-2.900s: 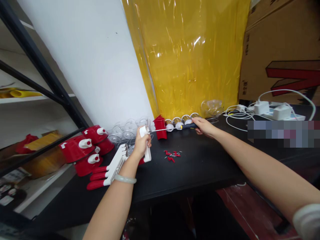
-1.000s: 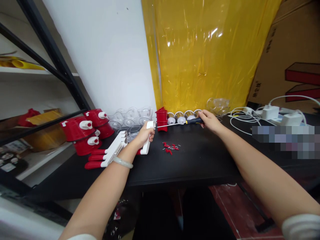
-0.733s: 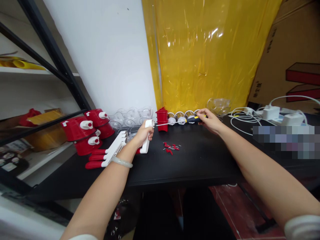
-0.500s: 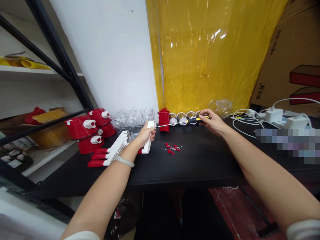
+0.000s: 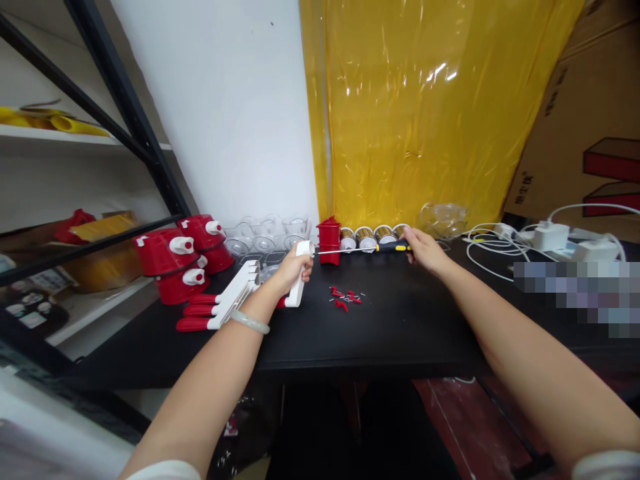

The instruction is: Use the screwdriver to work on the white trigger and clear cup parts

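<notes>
My left hand (image 5: 290,269) is closed round a white plastic handle part (image 5: 301,277) that stands upright on the black table (image 5: 400,327). My right hand (image 5: 424,248) grips the black-and-yellow handle of a long screwdriver (image 5: 370,249). The shaft lies level and its tip meets the top of the white part. Small red clips and screws (image 5: 344,297) lie on the table just in front of both hands.
Red lids with white knobs (image 5: 175,260) and red-and-white handles (image 5: 220,307) lie at the left. Clear cups (image 5: 265,237), a red block (image 5: 329,239) and metal-capped cylinders (image 5: 373,235) line the back. White chargers and cables (image 5: 540,240) sit at right. A black shelf frame (image 5: 125,113) stands left.
Both hands have kept their grips, the screwdriver tip staying on the white part. My right hand turned slightly on the handle. The view drifted a little to the left.
</notes>
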### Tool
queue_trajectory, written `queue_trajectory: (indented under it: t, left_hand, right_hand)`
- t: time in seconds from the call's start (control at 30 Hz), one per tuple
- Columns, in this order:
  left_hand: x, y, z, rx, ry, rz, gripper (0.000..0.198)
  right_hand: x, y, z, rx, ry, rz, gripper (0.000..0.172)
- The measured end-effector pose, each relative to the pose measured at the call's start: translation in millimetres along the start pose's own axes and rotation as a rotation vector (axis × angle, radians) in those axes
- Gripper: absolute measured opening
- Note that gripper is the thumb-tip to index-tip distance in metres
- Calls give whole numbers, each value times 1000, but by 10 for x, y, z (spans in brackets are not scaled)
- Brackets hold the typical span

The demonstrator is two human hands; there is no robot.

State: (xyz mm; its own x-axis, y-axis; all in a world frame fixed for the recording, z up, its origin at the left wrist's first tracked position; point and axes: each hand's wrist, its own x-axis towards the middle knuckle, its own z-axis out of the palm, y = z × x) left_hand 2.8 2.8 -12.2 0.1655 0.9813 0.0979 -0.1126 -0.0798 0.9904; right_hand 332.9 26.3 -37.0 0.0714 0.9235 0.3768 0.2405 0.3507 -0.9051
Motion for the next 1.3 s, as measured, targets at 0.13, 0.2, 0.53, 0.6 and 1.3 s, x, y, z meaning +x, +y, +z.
queue_trajectory:
  t: [0.13,0.2,0.53,0.6,1.3]
  left_hand:
    - [-2,3,3,-2,6,3,47]
    - [1,5,4,-3,7,4,47]
    - [11,5,5,-10,2,6,49]
    - [14,0,4,-11,1,6,50]
    - [18,-7,11,-11,0,6,53]
  right_hand:
    - [4,20,0,33,13,-90,62]
    - [8,23,8,69,34,-114,60]
    - [0,43,6,177,66,-107,45]
    - [-3,27,7,180,68,-109,42]
    - [0,-21,0,247,42,-93,53]
